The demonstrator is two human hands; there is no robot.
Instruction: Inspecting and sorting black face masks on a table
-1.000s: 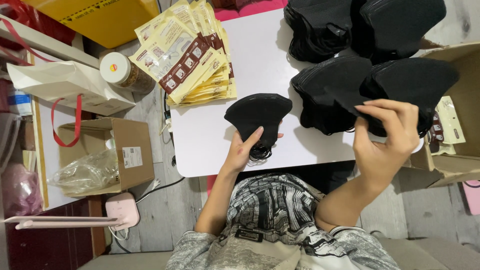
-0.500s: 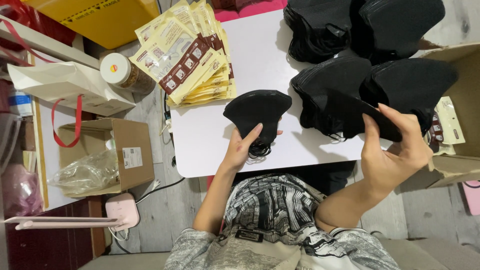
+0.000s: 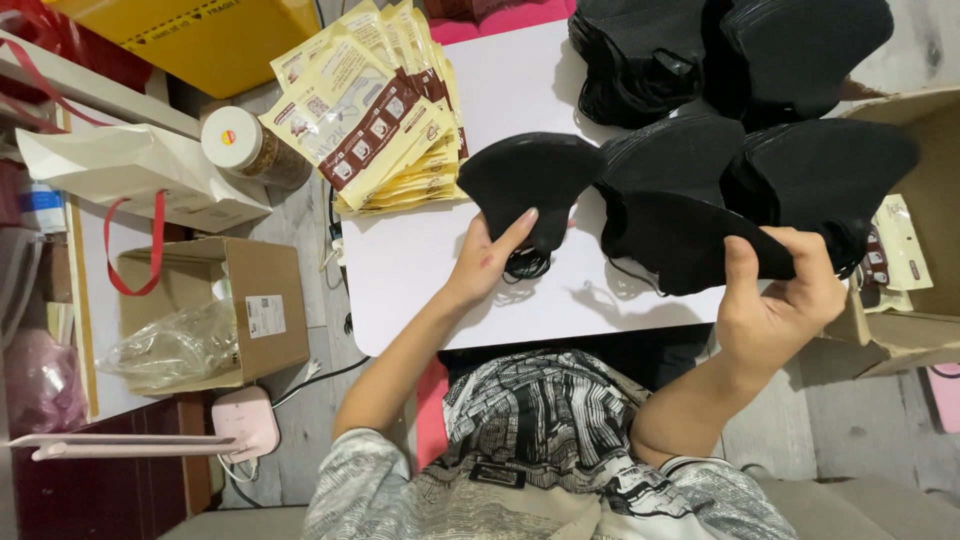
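Both hands are busy with black face masks. From the head camera I see my left hand (image 3: 490, 262) lying on one black mask (image 3: 530, 185) that rests flat on the white table (image 3: 420, 270). The fingers are spread over its lower edge and hold it there, and its thin ear loops curl out just under my hand. My right hand (image 3: 785, 295) is off to the side, a little above the table edge. It pinches a second black mask (image 3: 690, 240) between thumb and fingers and holds it up in the air, tipped on a slant.

Behind the two hands sit four piles of black masks (image 3: 740, 60). Two piles are at the far edge and two are nearer, right behind the mask I am lifting. They all look tall and full. A fan of yellow paper packets (image 3: 375, 120) lies on the left part of the table, next to the mask under my left hand. I cannot see any mask inside a packet.

So I think the work is near its start or in the middle: two masks are pulled out and many wait in the piles.

Left of the table stand a round jar (image 3: 245, 145), a white paper bag (image 3: 130, 170) and an open cardboard box (image 3: 250, 300) with clear plastic in it. Another cardboard box (image 3: 920, 200) sits at the right.
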